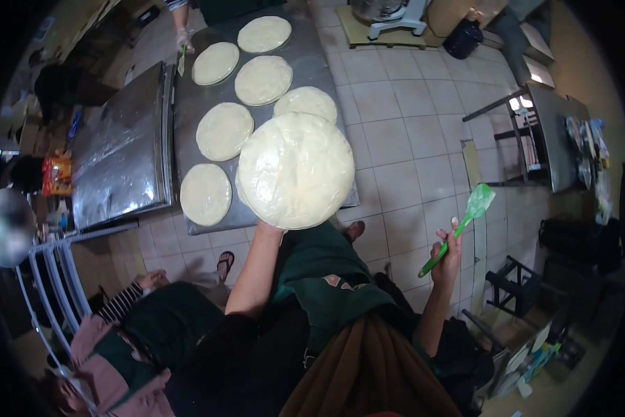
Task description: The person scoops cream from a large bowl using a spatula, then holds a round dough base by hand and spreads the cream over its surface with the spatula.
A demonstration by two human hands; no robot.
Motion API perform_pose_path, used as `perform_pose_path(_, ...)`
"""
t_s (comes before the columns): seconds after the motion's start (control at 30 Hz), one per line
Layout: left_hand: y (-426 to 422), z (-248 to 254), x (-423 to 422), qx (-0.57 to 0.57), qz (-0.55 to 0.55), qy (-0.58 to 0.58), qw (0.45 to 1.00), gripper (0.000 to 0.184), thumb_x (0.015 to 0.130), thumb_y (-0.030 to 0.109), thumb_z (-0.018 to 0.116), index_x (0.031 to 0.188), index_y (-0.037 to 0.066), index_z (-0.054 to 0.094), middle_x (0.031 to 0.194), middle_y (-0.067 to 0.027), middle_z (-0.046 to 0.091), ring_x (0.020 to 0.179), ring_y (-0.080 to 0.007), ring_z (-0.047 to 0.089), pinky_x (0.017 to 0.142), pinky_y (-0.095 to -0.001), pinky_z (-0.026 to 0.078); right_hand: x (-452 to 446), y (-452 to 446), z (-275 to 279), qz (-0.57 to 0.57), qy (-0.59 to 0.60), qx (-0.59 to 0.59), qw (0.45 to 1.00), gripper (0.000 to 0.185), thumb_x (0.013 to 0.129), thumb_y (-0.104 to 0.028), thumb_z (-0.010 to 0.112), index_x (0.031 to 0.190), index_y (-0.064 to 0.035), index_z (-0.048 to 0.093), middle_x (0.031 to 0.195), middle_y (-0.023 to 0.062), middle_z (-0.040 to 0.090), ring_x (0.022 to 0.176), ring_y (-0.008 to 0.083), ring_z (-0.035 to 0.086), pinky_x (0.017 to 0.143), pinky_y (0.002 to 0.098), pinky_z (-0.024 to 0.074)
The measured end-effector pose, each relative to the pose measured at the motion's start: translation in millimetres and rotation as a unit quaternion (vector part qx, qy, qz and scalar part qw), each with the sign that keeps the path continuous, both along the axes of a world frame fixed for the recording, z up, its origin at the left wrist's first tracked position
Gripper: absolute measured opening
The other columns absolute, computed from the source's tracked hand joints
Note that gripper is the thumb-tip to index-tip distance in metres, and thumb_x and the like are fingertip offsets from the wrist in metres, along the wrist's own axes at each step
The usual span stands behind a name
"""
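My left hand is under a large round of pale, glossy dough, holding it up above the near end of the metal table. The round hides most of that hand's fingers. Out to the right, over the floor, my right hand is closed around the handle of a green spatula. Whitish smears coat its blade, which points up and away. Several similar rounds lie on the table, among them one at the near left and one partly covered by the held round.
At the table's far end, another person's gloved hand holds a green-handled spatula. A stack of metal trays adjoins the table's left side. Beside me, a person in a striped sleeve stands near a metal rack. Stools are at right.
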State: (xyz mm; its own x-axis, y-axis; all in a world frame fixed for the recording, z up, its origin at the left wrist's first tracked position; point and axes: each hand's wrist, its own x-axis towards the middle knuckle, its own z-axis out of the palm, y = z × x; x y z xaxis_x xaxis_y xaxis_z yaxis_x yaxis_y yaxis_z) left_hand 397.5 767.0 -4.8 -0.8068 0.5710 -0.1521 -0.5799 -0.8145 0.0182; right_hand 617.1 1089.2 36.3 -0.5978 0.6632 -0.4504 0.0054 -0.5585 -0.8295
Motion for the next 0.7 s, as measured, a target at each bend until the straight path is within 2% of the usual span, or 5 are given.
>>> perform_pose_path(0.07,10.2,2.8,6.2,-0.003,0.026,-0.001,1.0,0.057,0.092,0.044,0.043,0.137,0.009,0.04,0.137,-0.0141,0.045,0.121,-0.0331,0.048,0.099,-0.0502,0.042,-20.1,23.1,6.0,0.05,-0.006,0.023,0.998,0.04,0.097,-0.02,0.046,0.135,-0.0103,0.036,0.084,0.0054,0.057,0.042,0.0056,0.04,0.038,0.0186,0.0315)
perform_pose_path(0.1,14.2,3.3,7.6,-0.005,0.037,-0.001,0.999,0.057,0.092,0.044,0.043,0.137,0.009,0.04,0.137,-0.014,0.045,0.121,-0.0331,0.048,0.099,-0.0503,0.042,-29.3,31.5,4.8,0.07,-0.009,0.035,0.997,0.038,0.097,-0.02,0.046,0.133,-0.0097,0.039,0.082,0.0052,0.057,0.04,0.0053,0.037,0.037,0.0187,0.0301)
perform_pose_path(0.37,47.2,2.3,-4.5,0.009,0.097,-0.009,0.995,0.057,0.092,0.045,0.044,0.137,0.01,0.04,0.137,-0.0136,0.045,0.121,-0.033,0.048,0.099,-0.0505,0.041,-69.2,40.8,-6.8,0.187,-0.059,0.081,0.977,0.033,0.096,-0.02,0.048,0.126,-0.007,0.049,0.077,0.0034,0.054,0.041,0.0042,0.037,0.036,0.019,0.0292)
perform_pose_path(0.53,74.6,4.2,-6.6,0.017,0.12,-0.031,0.992,0.057,0.092,0.045,0.044,0.137,0.01,0.04,0.137,-0.0133,0.045,0.121,-0.033,0.048,0.099,-0.0507,0.041,-72.3,65.0,-25.0,0.204,-0.094,0.034,0.974,0.032,0.096,-0.021,0.049,0.124,-0.0073,0.051,0.076,0.0029,0.054,0.04,0.0042,0.038,0.035,0.0192,0.0288)
perform_pose_path(0.7,119.3,7.5,-2.8,0.007,0.164,-0.053,0.985,0.058,0.092,0.046,0.044,0.137,0.01,0.04,0.137,-0.0134,0.045,0.122,-0.0326,0.047,0.101,-0.0511,0.04,-98.2,145.7,-45.4,0.241,-0.089,0.008,0.966,0.029,0.095,-0.021,0.05,0.121,-0.0077,0.053,0.075,0.0023,0.054,0.04,0.0038,0.038,0.034,0.0188,0.0282)
